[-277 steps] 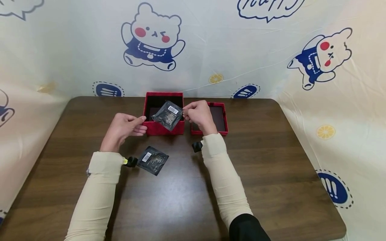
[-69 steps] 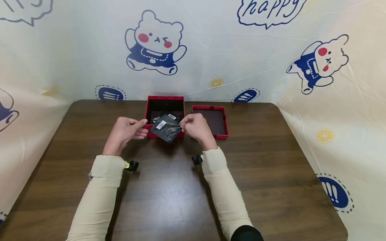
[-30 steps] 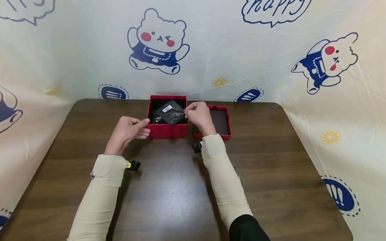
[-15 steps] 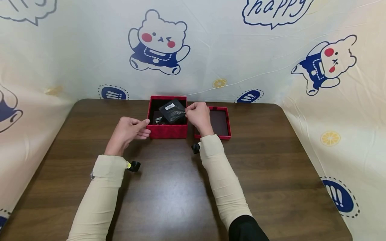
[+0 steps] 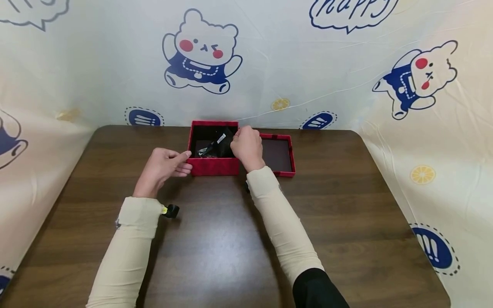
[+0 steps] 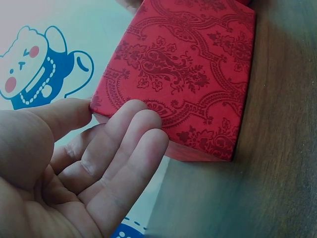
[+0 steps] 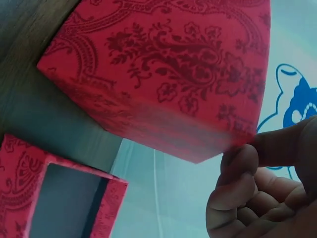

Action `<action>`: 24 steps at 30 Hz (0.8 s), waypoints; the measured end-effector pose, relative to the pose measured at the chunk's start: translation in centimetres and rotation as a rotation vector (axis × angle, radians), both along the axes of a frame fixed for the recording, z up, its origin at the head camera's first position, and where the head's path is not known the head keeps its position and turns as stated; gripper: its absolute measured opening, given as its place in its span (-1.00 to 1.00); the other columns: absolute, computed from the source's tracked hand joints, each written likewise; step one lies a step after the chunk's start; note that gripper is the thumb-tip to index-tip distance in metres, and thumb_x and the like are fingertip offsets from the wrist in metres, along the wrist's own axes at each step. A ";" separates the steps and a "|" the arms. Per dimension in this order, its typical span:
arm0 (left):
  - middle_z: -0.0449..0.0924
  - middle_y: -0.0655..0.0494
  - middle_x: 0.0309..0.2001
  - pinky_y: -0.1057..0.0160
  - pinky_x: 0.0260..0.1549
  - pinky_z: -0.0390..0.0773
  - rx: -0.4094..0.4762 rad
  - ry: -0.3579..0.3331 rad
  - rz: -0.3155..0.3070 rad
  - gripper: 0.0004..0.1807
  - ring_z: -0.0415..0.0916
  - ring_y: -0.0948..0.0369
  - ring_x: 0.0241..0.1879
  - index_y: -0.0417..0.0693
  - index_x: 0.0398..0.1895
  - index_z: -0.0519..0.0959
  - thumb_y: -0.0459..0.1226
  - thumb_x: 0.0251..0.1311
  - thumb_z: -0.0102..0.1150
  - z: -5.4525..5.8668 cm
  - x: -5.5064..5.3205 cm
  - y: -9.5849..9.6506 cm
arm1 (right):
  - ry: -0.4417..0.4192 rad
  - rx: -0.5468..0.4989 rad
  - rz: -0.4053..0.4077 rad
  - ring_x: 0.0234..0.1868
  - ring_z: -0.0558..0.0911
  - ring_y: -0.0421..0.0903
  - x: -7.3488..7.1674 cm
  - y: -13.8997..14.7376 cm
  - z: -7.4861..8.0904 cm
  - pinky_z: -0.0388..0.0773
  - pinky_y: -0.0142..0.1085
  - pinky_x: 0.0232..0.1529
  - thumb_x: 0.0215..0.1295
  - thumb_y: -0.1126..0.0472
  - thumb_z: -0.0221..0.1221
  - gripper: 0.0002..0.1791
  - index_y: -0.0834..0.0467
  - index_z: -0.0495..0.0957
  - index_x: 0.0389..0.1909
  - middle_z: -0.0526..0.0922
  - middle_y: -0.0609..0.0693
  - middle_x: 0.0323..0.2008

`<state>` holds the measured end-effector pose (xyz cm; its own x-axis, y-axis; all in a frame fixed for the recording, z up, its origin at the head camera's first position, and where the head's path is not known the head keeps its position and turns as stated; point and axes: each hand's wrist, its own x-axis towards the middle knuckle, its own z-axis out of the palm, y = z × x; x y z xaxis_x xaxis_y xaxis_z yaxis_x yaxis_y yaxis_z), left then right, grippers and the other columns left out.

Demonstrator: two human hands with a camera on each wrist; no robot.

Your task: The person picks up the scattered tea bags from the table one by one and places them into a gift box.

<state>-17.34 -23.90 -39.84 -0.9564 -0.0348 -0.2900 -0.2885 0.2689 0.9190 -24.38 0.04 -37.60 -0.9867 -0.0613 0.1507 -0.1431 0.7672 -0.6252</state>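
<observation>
In the head view a red box (image 5: 215, 167) with an unlidded top stands at the back of the table. Inside it is a black sachet (image 5: 225, 145) with a white label, tilted steeply. The right hand (image 5: 247, 147) is at the box's right rim with curled fingers, pinching the sachet's right edge; the wrist view does not show that edge. The left hand (image 5: 163, 169) holds the box at its front left corner. In the left wrist view its thumb touches the rim and its fingers (image 6: 131, 158) lie against the patterned side.
A shallow red lid (image 5: 283, 156) lies inside-up right of the box, partly behind the right hand. Other small shiny pieces (image 5: 203, 152) show inside the box at its left. A patterned cloth (image 5: 292, 51) hangs right behind the brown table (image 5: 215, 239).
A sachet lying on the table 9.2 seconds ago is gone from there. Since half a second ago the right hand has shifted slightly left and the sachet has turned nearly edge-on inside the box.
</observation>
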 end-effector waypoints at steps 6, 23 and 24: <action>0.74 -0.19 -0.24 0.08 -0.17 0.71 -0.001 0.002 -0.003 -0.44 0.71 -0.15 -0.16 -0.39 0.06 0.62 -0.02 0.31 0.31 0.1 0.0 0.0 | 0.001 0.116 0.006 -0.64 0.43 -0.09 0.3 -1.0 0.0 0.34 -0.30 -0.77 0.36 0.24 0.11 -0.58 0.08 0.43 -0.76 0.43 -0.04 -0.75; 0.73 -0.20 -0.21 0.00 -0.09 0.67 -0.023 0.007 -0.016 -0.41 0.71 -0.14 -0.15 -0.37 0.08 0.62 0.01 0.30 0.30 -0.1 0.1 -0.2 | 0.020 0.274 0.021 -0.71 0.36 -0.08 0.7 -1.7 -0.4 0.37 -0.30 -0.81 0.26 0.27 0.09 -0.60 0.10 0.39 -0.80 0.41 0.01 -0.79; 0.73 -0.20 -0.21 0.00 -0.09 0.67 -0.025 0.007 -0.018 -0.41 0.71 -0.14 -0.15 -0.37 0.08 0.62 0.02 0.30 0.30 -0.1 0.1 -0.3 | 0.018 0.271 0.021 -0.71 0.34 -0.09 0.7 -1.7 -0.4 0.36 -0.30 -0.82 0.26 0.28 0.08 -0.60 0.10 0.37 -0.81 0.39 0.01 -0.79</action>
<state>-17.22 -24.17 -39.93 -0.9589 -0.0248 -0.2826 -0.2770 0.2972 0.9137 -23.67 -1.69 -38.00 -0.9820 -0.1226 0.1436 -0.1704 0.9028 -0.3948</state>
